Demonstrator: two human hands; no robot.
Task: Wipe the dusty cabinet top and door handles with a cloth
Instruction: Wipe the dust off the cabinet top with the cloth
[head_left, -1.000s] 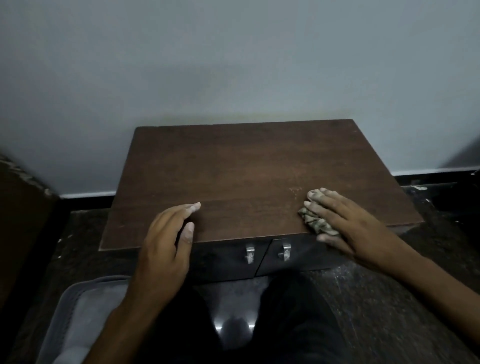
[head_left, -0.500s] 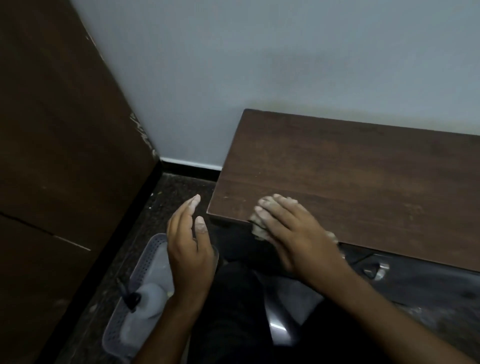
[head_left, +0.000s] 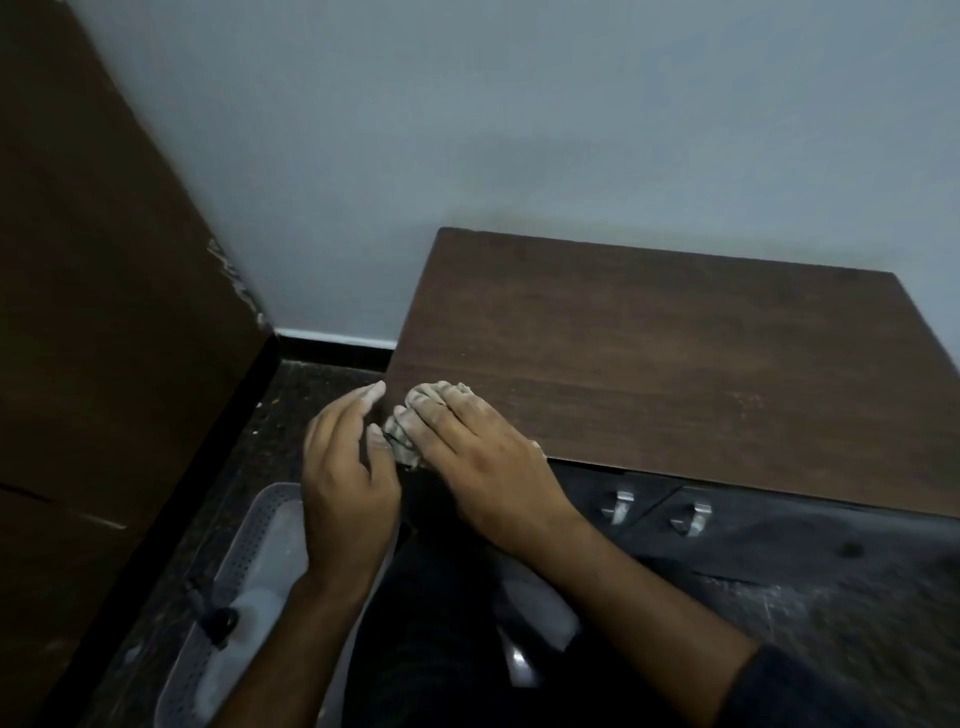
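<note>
My right hand (head_left: 470, 457) presses the cloth (head_left: 402, 441) flat at the top's (head_left: 649, 374) corner, left hand (head_left: 348, 478) spread beside; swept dust may miss it and fall.

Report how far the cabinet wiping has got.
Done: the brown wooden cabinet top looks mostly dust-free. In hand: the right hand presses the crumpled grey cloth at its front left corner, left hand alongside. Left: the two metal door handles.
</note>
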